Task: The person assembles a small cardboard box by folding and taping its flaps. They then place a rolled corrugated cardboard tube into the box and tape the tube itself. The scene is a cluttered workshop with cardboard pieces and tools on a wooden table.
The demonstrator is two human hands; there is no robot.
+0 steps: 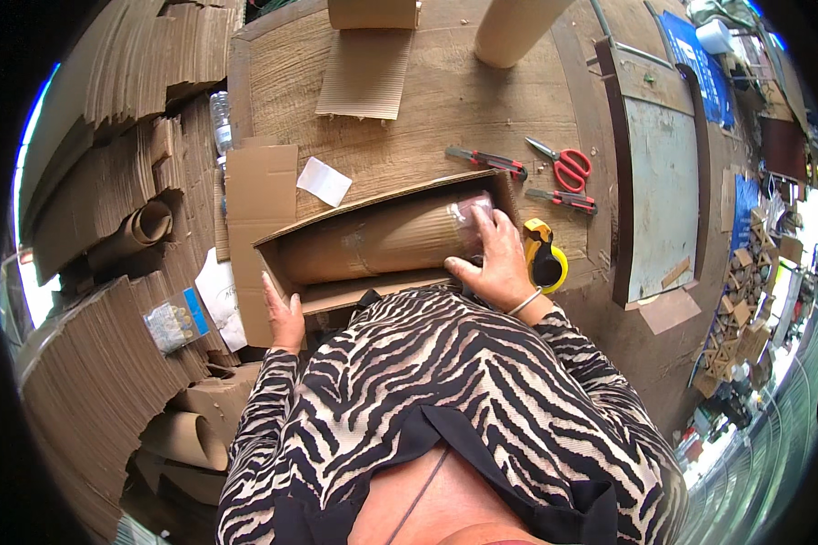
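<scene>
Corrugated brown wrap covers a long roll [382,238] lying inside an open cardboard box [286,272] on the wooden table [445,100]. Right hand [495,259] presses spread fingers on the roll's clear-wrapped end; left hand [284,320] lies flat, fingers straight, against the box's near-left corner. A yellow tape dispenser [545,256] sits just beside the right hand.

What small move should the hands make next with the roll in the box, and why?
Probably the right hand should press the roll fully down into the box. The roll lies lengthwise inside with its plastic-wrapped end under the fingers, the flaps are open, and the left hand braces the box's other end.
</scene>
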